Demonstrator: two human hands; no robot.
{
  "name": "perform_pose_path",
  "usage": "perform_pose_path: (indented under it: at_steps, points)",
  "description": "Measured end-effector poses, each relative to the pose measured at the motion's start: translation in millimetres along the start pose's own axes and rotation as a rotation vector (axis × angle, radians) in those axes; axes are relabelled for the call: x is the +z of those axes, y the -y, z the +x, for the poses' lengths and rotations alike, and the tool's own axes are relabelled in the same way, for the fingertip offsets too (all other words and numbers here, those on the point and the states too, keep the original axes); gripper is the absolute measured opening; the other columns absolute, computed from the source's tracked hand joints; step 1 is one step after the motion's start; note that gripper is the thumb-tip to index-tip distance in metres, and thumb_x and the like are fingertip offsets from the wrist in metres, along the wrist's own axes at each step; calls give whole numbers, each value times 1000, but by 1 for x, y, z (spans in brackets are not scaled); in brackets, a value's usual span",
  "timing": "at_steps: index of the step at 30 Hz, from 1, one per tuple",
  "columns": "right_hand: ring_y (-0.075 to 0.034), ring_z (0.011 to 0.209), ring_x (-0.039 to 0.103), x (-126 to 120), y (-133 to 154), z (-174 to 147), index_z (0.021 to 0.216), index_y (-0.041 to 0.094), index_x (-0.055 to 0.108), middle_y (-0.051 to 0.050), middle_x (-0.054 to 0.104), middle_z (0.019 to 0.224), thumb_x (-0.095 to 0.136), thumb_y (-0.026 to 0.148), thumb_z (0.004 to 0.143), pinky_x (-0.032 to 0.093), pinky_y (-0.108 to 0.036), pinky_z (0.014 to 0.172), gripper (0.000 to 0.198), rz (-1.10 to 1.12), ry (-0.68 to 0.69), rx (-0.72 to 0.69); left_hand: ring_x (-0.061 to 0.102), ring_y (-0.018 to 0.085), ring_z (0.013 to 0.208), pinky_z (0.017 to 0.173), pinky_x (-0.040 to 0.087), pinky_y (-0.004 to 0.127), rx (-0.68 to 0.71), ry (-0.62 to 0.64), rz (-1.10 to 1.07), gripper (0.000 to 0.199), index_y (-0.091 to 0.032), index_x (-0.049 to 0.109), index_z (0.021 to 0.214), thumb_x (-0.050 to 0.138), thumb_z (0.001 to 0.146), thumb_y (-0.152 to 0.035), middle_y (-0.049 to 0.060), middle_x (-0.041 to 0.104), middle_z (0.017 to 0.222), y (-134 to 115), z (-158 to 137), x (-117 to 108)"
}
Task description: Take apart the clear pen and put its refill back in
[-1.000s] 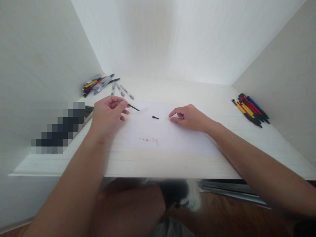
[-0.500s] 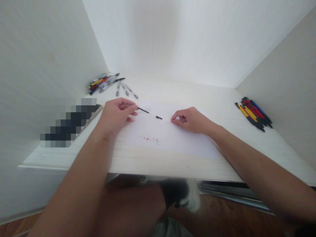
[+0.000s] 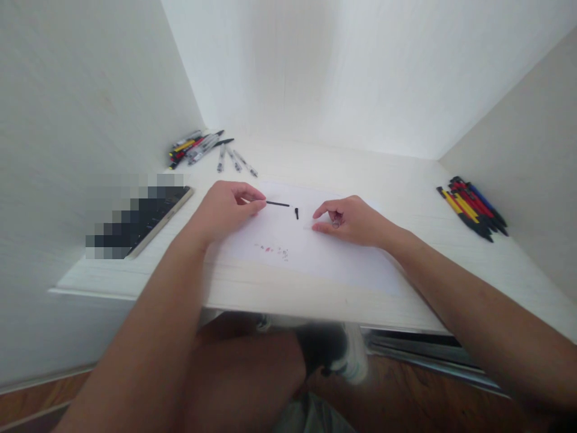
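My left hand, over the left side of a white paper sheet, pinches a thin dark pen refill between thumb and fingertips. The refill's tip points right, close to a small black pen cap lying on the paper. Right of the cap is my right hand, thumb and index finger apart and the other fingers curled. A small clear, round-ended thing shows among those curled fingers, too faint to name. Small coloured marks dot the sheet's near left part.
At the back left lies a pile of pens, with several clear pen parts beside it. A phone, partly pixelated, rests by the left wall. More coloured pens lie along the right wall. White panels enclose the desk.
My left hand has moved right with the refill, bringing its tip near the cap. The cap has turned from lying sideways to pointing towards me. My right thumb and index finger have spread apart.
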State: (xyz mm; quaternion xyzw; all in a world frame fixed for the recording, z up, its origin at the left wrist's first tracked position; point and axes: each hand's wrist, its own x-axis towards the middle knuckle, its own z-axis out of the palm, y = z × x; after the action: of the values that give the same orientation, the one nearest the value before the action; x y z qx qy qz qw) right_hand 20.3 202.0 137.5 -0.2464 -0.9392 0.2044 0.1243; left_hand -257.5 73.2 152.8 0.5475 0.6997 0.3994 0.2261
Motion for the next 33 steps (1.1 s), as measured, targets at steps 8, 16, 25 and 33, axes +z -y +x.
perform_pose_path:
  at_steps: [8, 16, 25, 33]
  points:
    - [-9, 63, 54, -1, -1, 0, 104, 26, 80, 4, 65, 77, 71, 24, 96, 39, -25, 61, 12, -25, 36, -28, 65, 22, 75, 68, 46, 34, 161, 26, 370, 34, -27, 79, 83, 84, 85, 6, -8, 66, 79, 5, 0, -3]
    - [-9, 62, 54, -4, 4, 0, 105, 23, 80, 3, 62, 73, 73, 25, 96, 38, -26, 60, 11, -44, -5, 22, 63, 21, 72, 66, 45, 33, 270, 42, 381, 30, -23, 78, 90, 88, 86, 4, -7, 65, 79, 12, 1, 6]
    - [-10, 63, 54, -6, -5, 2, 103, 19, 80, 3, 61, 72, 72, 21, 96, 38, -26, 60, 11, -32, -67, 24, 63, 30, 90, 81, 51, 44, 281, 84, 665, 22, -14, 72, 96, 72, 98, 8, 5, 65, 93, 6, -5, 18]
    - [-10, 61, 53, -6, -5, 2, 102, 20, 80, 3, 63, 73, 70, 20, 96, 38, -26, 61, 12, -37, -49, 45, 59, 34, 94, 85, 53, 45, 159, 77, 919, 26, -10, 65, 107, 56, 95, 11, 14, 60, 104, -8, -14, 39]
